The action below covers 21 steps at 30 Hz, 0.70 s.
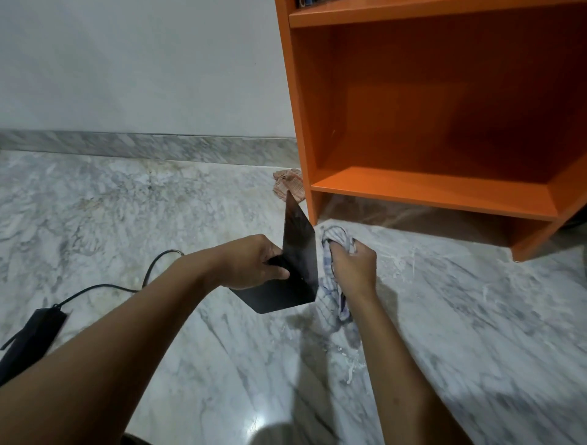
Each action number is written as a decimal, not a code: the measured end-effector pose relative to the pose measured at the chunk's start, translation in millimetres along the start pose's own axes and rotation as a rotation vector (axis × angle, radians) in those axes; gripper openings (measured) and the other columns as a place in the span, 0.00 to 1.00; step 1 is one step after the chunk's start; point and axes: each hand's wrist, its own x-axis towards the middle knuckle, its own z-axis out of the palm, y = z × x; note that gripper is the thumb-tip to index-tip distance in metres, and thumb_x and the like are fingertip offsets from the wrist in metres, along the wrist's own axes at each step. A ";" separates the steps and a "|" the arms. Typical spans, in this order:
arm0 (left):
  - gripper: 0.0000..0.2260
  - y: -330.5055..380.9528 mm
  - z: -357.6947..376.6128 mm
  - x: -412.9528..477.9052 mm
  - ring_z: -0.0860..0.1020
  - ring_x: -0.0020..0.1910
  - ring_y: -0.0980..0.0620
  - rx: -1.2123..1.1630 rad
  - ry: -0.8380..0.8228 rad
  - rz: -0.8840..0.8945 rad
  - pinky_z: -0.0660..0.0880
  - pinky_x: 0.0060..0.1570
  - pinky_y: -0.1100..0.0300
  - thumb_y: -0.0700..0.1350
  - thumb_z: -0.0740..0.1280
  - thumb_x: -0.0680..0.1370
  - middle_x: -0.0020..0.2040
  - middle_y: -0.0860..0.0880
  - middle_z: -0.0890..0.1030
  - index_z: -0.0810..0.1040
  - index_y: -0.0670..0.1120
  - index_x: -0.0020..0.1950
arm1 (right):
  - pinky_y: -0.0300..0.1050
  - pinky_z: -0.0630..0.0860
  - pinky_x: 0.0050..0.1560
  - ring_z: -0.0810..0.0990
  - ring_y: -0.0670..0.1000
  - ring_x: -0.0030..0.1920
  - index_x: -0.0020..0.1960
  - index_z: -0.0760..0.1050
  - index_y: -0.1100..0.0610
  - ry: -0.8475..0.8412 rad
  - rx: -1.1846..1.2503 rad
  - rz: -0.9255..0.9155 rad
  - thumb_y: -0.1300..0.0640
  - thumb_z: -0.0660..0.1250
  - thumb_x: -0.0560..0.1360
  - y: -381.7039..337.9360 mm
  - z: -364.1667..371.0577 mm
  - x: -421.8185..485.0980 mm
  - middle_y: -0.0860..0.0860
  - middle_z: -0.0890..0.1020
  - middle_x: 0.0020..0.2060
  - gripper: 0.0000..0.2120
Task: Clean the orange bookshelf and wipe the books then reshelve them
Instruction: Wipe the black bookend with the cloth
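Left grip [254,263] clasps a black bookend [298,254], right grip [352,268] clutches a checked cloth [332,301] against it; a rag [287,184] lies beside the orange bookshelf [428,190].

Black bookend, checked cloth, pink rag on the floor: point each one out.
Black bookend [300,251]: head view, on its upright plate.
Checked cloth [331,301]: head view, on its hanging lower part.
Pink rag [287,182]: head view, on its crumpled middle.

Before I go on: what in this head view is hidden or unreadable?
1. Head view: Items on the upper shelf of the orange bookshelf, cut off by the top edge.
2. Pink rag, partly behind the bookshelf side and the black bookend.
3. Black object with cable, cut by the left edge.
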 end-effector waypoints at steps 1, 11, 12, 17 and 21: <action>0.08 -2.4 -1.5 1.2 0.79 0.39 0.57 -0.003 0.017 -0.007 0.74 0.39 0.63 0.48 0.67 0.79 0.38 0.58 0.80 0.78 0.55 0.40 | 0.38 0.69 0.30 0.71 0.45 0.27 0.31 0.71 0.54 -0.043 0.026 -0.075 0.59 0.67 0.74 -9.5 0.4 -5.1 0.47 0.74 0.25 0.13; 0.08 -11.7 -5.7 -0.7 0.81 0.37 0.62 -0.107 0.040 -0.005 0.74 0.37 0.68 0.48 0.69 0.78 0.36 0.62 0.83 0.81 0.56 0.40 | 0.41 0.66 0.31 0.71 0.50 0.30 0.30 0.70 0.57 -0.081 -0.184 0.049 0.61 0.65 0.75 13.1 5.7 -1.8 0.50 0.74 0.26 0.15; 0.07 -12.2 -4.6 -1.0 0.82 0.39 0.61 -0.105 0.041 -0.002 0.75 0.39 0.67 0.49 0.69 0.78 0.38 0.61 0.84 0.81 0.56 0.41 | 0.41 0.66 0.31 0.71 0.51 0.29 0.30 0.71 0.57 -0.031 -0.142 0.117 0.60 0.65 0.74 17.1 0.9 1.9 0.51 0.74 0.25 0.14; 0.07 -16.3 -6.3 -1.2 0.78 0.36 0.63 -0.053 0.056 -0.030 0.70 0.34 0.71 0.50 0.68 0.79 0.36 0.62 0.81 0.79 0.55 0.40 | 0.36 0.66 0.28 0.68 0.45 0.25 0.31 0.71 0.55 -0.035 0.049 -0.044 0.58 0.69 0.74 -16.9 -2.9 -5.2 0.46 0.72 0.23 0.14; 0.04 -8.6 -5.2 1.8 0.79 0.41 0.58 -0.005 0.048 0.010 0.70 0.37 0.71 0.48 0.67 0.79 0.44 0.58 0.83 0.82 0.53 0.47 | 0.40 0.76 0.36 0.80 0.48 0.35 0.44 0.81 0.58 -0.321 -0.002 -0.266 0.61 0.68 0.74 -41.0 16.0 -24.8 0.53 0.83 0.36 0.03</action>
